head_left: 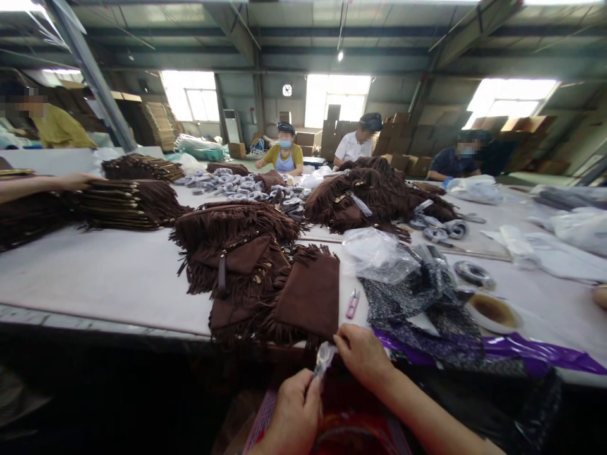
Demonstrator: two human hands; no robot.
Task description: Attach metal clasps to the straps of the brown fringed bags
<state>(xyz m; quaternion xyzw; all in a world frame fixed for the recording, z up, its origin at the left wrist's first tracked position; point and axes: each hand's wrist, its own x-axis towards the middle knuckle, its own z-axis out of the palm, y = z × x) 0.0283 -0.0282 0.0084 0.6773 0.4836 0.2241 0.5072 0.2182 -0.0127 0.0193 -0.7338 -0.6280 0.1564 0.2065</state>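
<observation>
Both hands meet at the near table (109, 278) edge: left hand (294, 414) and right hand (363, 357) each pinch a small clear plastic piece (324, 359), glossy, see-through, shape too small to tell. Brown fringed bags (265, 278) lie just beyond it, pink snips (351, 304) beside them. No readable writing or labels anywhere.

1. A wide pale counter (109, 272) carries everything; its near edge runs along the bottom.
2. Brown fringed bags (246, 253) lie heaped at the middle; a second heap (374, 196) sits farther back; flat stacks (128, 202) lie at the left.
3. Clear plastic wrap (377, 253), pink snips (352, 304), a tape roll (493, 311) and purple film (535, 351) lie to the right.
</observation>
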